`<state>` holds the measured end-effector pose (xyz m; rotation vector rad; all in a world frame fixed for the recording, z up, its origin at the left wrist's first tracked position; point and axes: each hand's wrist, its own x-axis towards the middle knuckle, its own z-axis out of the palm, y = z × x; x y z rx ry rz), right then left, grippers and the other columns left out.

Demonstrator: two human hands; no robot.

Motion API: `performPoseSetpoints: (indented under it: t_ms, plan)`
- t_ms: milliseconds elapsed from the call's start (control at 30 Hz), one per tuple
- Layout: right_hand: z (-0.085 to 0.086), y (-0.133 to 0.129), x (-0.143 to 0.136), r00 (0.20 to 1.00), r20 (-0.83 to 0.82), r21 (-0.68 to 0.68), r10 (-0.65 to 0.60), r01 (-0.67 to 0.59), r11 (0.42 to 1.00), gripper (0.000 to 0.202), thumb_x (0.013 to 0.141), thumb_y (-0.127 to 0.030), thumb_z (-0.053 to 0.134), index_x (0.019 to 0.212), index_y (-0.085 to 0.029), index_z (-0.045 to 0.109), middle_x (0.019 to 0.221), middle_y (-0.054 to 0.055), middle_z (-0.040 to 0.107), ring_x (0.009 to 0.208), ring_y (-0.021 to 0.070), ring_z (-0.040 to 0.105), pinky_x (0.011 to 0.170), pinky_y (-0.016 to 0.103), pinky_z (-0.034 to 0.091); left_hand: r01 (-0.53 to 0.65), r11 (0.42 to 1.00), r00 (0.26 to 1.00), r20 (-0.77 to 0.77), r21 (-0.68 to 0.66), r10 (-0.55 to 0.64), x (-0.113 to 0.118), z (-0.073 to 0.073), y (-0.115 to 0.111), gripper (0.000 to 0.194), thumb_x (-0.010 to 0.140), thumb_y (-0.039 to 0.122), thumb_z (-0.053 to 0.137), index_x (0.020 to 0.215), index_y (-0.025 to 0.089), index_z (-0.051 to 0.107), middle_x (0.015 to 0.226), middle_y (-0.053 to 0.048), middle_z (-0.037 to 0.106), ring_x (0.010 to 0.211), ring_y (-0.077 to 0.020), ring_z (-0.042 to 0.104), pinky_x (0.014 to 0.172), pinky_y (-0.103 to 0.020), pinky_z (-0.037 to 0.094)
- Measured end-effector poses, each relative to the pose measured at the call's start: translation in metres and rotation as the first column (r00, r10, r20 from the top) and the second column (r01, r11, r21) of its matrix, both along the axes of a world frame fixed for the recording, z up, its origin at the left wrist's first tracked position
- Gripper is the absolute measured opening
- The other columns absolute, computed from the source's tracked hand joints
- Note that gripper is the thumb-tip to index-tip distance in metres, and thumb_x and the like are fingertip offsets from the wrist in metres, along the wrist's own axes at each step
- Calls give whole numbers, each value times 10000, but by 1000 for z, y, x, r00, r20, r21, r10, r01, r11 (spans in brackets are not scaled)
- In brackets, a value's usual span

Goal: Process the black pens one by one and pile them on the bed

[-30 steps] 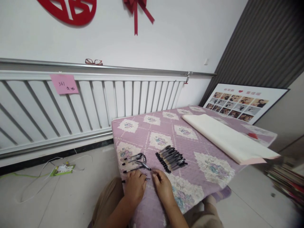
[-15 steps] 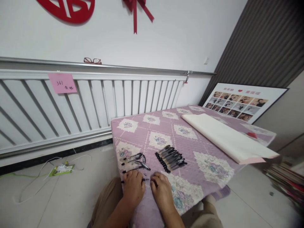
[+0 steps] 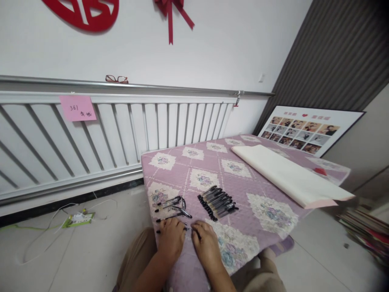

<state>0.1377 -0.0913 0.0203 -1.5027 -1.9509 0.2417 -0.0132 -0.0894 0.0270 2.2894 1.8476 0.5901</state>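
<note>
Across purple floral cloth [image 3: 243,190], long cream sheet [image 3: 282,176] lying off right; nearer, left hand [image 3: 170,239] curled, right hand [image 3: 207,243] bunched close by, its hold hard to tell; pen row [image 3: 219,202] beyond; loose pens [image 3: 168,201] left of row; black pen [image 3: 185,229] gripped under left hand.

Nearest pen [image 3: 158,232], middle hidden

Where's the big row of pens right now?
In the head view, the row of pens is just below and right of the picture's middle, on the flowery cloth, beyond the right hand and left of the cream sheet.
</note>
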Motion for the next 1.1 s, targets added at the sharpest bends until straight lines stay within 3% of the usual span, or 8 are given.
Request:
performPoseSetpoints:
  t_ms: [200,700,933,1100]
  plan:
    - [-5,2,3,999,-50,44,-10,12,999,253,828,-114,460,939,-181,677,976,78,676,941,224,583,881,368,442,23,1000,1000,-13,-13,-23,3,-1,8,195,918,205,478,949,283,654,989,-8,624,991,-224,523,877,-408,293]
    - [-10,1,4,996,-78,103,-38,46,994,229,837,-133,475,943,-201,666,976,68,674,947,209,592,882,351,456,-47,997,997,-52,62,50,7,-1,33,191,934,214,459,904,244,646,934,-22,627,946,-223,524,835,-386,286]
    - [-20,13,28,962,-12,214,-273,270,939,327,855,-250,487,1145,-151,599,1197,145,583,1115,276,495,969,445,395,-16,991,1000,3,134,15,6,-4,27,158,912,209,505,956,267,645,963,-6,622,962,-213,521,860,-369,289]
    - [-15,18,42,899,149,147,-413,393,908,420,813,-199,492,1224,-131,548,1239,142,568,1167,288,458,961,416,378,-20,991,1000,14,136,18,7,-6,26,172,902,193,508,949,282,648,951,5,626,951,-217,531,859,-378,297]
